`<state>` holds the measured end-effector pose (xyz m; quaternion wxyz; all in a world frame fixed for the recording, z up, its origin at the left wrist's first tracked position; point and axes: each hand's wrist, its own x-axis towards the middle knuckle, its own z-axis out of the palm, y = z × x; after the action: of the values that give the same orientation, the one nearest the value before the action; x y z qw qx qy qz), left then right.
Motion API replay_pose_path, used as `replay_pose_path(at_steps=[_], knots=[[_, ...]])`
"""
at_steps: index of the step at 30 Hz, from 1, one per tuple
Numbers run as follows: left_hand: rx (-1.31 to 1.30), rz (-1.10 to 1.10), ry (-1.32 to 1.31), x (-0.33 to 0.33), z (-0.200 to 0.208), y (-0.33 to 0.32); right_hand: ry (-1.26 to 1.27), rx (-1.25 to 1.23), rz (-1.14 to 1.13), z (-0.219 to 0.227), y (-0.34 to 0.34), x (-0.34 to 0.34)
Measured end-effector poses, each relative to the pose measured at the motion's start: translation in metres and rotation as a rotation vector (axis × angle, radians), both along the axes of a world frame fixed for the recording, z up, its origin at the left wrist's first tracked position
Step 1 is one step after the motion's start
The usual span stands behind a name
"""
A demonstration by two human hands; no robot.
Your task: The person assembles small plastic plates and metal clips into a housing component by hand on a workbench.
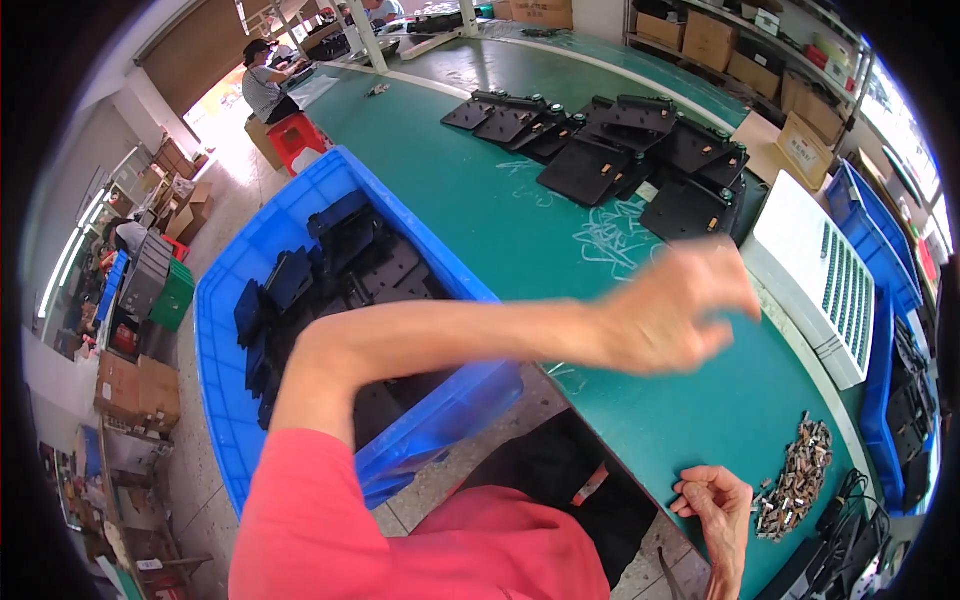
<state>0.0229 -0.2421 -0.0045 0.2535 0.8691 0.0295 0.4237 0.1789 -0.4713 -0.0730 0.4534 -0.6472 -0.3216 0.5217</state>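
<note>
My left hand (675, 312) is stretched across the green table, smeared by motion. Its thumb and fingers are too blurred to show whether they hold anything. Just past it lie several flat black plates (588, 170) with small brass-coloured parts on them, in an overlapping group. Low on the right, my right hand (715, 500) rests by the table's near edge with its fingers curled together in a pinch. Whatever may be between those fingertips is hidden. Beside this hand is a heap of small metal parts (795, 480).
A blue crate (225, 400) of black plastic parts (375, 265) stands left, under my left arm. Along the table's right side are a white slotted box (815, 270), blue bins (880, 400) and black cables (850, 500). Another person (265, 90) sits far left near a red stool (293, 138).
</note>
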Motion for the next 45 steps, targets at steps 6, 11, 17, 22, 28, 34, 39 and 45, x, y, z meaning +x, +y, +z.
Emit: replay_pose_path(at_steps=[6, 11, 17, 22, 28, 34, 39, 45], knots=[[0.034, 0.940, -0.037, -0.217, 0.019, 0.111, -0.061, 0.012, -0.045, 0.003, -0.002, -0.006], [-0.210, 1.573, 0.385, -0.434, -0.067, 0.166, -0.041, 0.021, -0.044, 0.000, -0.004, -0.005], [-0.284, 1.582, 0.601, -0.483, -0.136, 0.190, -0.076, -0.016, -0.124, 0.001, -0.009, -0.007], [-0.296, 1.575, 0.758, -0.500, -0.138, 0.217, -0.101, -0.002, -0.166, -0.001, -0.007, -0.011], [-0.197, 1.514, 0.708, -0.462, -0.128, 0.194, -0.134, -0.081, -0.241, 0.006, -0.010, -0.011], [-0.024, 1.486, 0.382, -0.501, -0.115, 0.147, -0.047, -0.103, -0.221, 0.004, -0.006, -0.010], [-0.008, 1.529, 0.010, -0.549, -0.064, 0.128, -0.085, -0.083, -0.209, 0.003, -0.006, -0.009], [-0.035, 0.866, -0.157, -0.274, 0.023, 0.088, 0.043, -0.033, -0.084, 0.007, 0.000, -0.004]])
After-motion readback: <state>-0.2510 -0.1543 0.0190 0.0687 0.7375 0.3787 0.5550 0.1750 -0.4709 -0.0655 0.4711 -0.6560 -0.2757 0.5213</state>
